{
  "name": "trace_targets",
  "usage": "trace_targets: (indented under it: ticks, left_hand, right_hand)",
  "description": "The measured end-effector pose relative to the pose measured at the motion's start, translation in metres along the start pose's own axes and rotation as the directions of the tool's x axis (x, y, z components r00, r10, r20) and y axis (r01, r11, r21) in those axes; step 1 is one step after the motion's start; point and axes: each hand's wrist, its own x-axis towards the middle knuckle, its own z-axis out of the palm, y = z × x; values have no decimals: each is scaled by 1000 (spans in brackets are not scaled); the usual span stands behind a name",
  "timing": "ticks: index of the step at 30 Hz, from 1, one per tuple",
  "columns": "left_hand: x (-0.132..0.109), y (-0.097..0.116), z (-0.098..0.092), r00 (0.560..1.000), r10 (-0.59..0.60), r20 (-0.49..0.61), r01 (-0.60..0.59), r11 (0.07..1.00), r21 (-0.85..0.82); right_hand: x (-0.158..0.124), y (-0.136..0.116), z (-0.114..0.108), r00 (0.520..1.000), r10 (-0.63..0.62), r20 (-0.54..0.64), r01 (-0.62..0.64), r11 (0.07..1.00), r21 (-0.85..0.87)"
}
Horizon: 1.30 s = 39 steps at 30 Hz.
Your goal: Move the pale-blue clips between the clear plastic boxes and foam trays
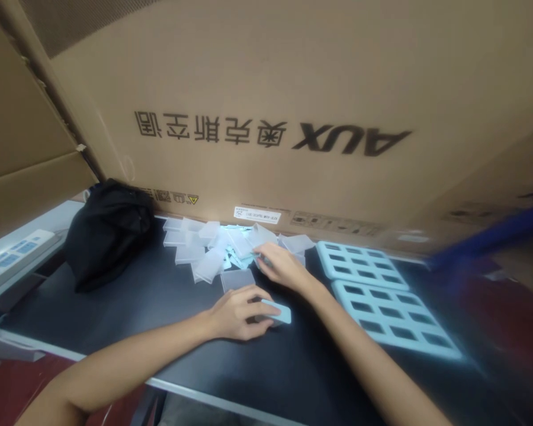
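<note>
My left hand [237, 312] rests on the dark table [173, 331], fingers closed round a small light-blue case [279, 312]. A clear plastic lid [237, 279] lies just beyond it. My right hand [281, 266] reaches into a pile of clear plastic lids and blue pieces [222, 245] at the foot of the cardboard; its fingers curl onto a piece there, and I cannot make out which. Two light-blue trays with rectangular pockets lie to the right, one farther back [357, 265] and one nearer [393, 319].
A large cardboard box wall [293, 89] printed AUX stands along the table's back. A black bag [106, 234] sits at the left. A white power strip [9, 254] lies at the far left. A blurred blue bar [493, 236] crosses at right.
</note>
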Motion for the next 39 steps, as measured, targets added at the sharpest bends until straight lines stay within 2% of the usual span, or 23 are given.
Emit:
trace_targets:
  ticks: [2, 3, 5, 8, 13, 18, 23, 25, 27, 29, 32, 35, 37, 39]
  left_hand:
    - [-1, 0, 1, 1000, -13, 16, 13, 1000, -22]
    - [-3, -1, 2, 999, -31, 19, 31, 999, -40]
    - [-6, -2, 4, 992, -121, 29, 123, 989, -84]
    - [-11, -4, 7, 960, -273, 59, 278, 951, -131]
    - [-14, -3, 7, 950, -302, 78, 310, 944, -113]
    - [-14, 0, 5, 936, -333, 116, 339, 940, -37]
    - [-14, 0, 7, 942, -320, 101, 323, 946, -19]
    - [-14, 0, 7, 951, -301, 69, 301, 954, 1]
    - [-14, -1, 8, 963, -267, 23, 266, 963, 35]
    - [-14, -3, 9, 972, -231, -31, 232, 971, 57]
    - [-15, -6, 11, 982, -164, -95, 169, 985, 38]
    - [-14, -6, 11, 989, -118, -92, 117, 993, -19]
    - [-12, -4, 9, 988, -144, -54, 142, 989, -33]
    - [-9, 0, 5, 985, -175, -5, 175, 985, -2]
  right_hand:
    - [-12, -3, -15, 975, 93, -202, -42, 969, 243]
    - [-19, -6, -23, 955, 154, -255, -60, 938, 342]
    - [-35, -17, -41, 923, 249, -293, -78, 867, 493]
    - [-57, -39, -63, 927, 257, -273, -43, 796, 604]
    - [-73, -62, -72, 972, 138, -192, -18, 853, 522]
    - [-78, -64, -74, 973, 142, -180, -52, 900, 433]
    - [-80, -70, -75, 987, 159, -1, -149, 928, 341]
    - [-79, -75, -70, 987, 153, 37, -157, 937, 312]
    - [-80, -81, -61, 985, 175, 7, -170, 948, 269]
    - [-82, -87, -45, 969, 235, -80, -213, 952, 219]
    - [-86, -96, -13, 916, 321, -239, -280, 941, 191]
    - [-90, -99, 8, 861, 372, -347, -319, 926, 203]
    - [-92, -91, 7, 842, 383, -380, -330, 923, 200]
    - [-94, -69, -8, 826, 387, -411, -346, 922, 174]
